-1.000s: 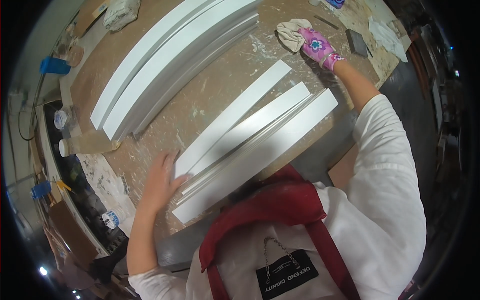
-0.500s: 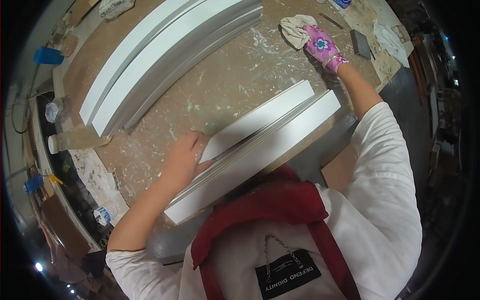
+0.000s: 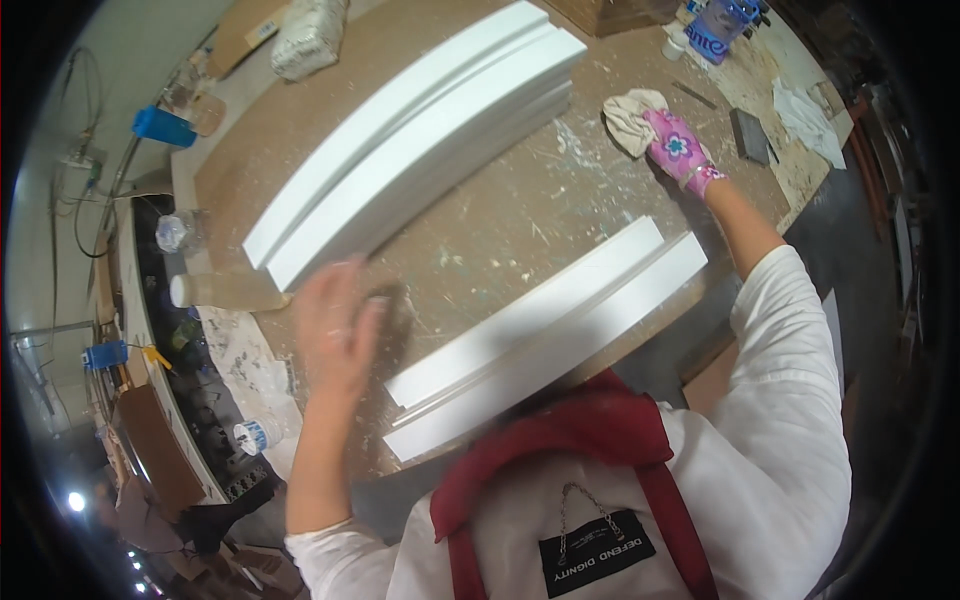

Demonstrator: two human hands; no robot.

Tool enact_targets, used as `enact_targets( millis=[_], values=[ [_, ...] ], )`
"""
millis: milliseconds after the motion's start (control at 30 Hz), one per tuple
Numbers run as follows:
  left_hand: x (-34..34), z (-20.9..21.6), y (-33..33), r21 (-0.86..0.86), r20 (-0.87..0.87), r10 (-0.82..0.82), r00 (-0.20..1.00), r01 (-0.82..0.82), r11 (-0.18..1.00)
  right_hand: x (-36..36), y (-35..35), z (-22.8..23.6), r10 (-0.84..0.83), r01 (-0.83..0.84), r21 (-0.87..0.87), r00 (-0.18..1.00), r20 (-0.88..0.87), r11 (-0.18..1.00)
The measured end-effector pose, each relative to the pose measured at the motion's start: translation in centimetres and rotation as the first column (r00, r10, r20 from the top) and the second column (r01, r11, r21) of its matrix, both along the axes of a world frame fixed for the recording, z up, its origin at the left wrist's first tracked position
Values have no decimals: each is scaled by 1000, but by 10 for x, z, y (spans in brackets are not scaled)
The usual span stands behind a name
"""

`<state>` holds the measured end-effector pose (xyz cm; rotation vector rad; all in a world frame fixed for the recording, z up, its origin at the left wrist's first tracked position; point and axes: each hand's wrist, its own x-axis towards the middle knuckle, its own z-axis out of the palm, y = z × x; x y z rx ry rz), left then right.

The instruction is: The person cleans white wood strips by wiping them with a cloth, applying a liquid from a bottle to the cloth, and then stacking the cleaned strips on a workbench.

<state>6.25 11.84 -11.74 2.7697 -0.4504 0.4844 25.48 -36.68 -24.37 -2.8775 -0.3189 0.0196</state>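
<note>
My left hand (image 3: pixel 342 325) is bare and blurred by motion, its thumb apart from the fingers and nothing in its grasp. It hovers over the brown worktable (image 3: pixel 490 220), by the left end of a stack of long, curved white boards (image 3: pixel 420 150). In a pink flowered glove, my right hand (image 3: pixel 682 150) rests at the table's right side, closed on a crumpled beige cloth (image 3: pixel 632 122). Between my hands and my body lies a second group of white boards (image 3: pixel 560 345), set side by side along the near edge. Neither hand touches them.
A bottle lying on its side (image 3: pixel 235 291) and a small white tub (image 3: pixel 257 436) are at the left. Toward the far right are a grey block (image 3: pixel 749 136), a thin flat strip (image 3: pixel 694 95), a blue-and-clear container (image 3: pixel 722 28) and white crumpled material (image 3: pixel 808 122).
My left hand has let go of the near boards and moved away toward the far stack's left end. My right hand keeps the cloth in the same spot. The whole view has shifted.
</note>
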Motion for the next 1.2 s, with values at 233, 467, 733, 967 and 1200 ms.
enact_targets(
  millis=[233, 467, 733, 967, 1200],
  values=[
    [-5, 37, 74, -324, 15, 430, 903, -403, 856, 23, 19, 103, 223, 302, 905, 900, -374, 300],
    [13, 23, 74, -144, 109, 394, 913, -378, 915, 18, 69, 178, 269, 99, 981, 952, -143, 169],
    [66, -13, 58, 211, 52, 180, 982, -187, 959, -39, 363, 176, 701, -767, 150, 634, 327, 624],
    [67, -4, 40, 243, 81, 289, 954, -300, 922, 45, 270, 114, 489, -405, -299, 816, 308, 864],
    [85, 22, 57, 229, -21, 240, 971, -229, 946, 113, -6, 100, -412, 199, 687, 897, 159, 699]
  ],
)
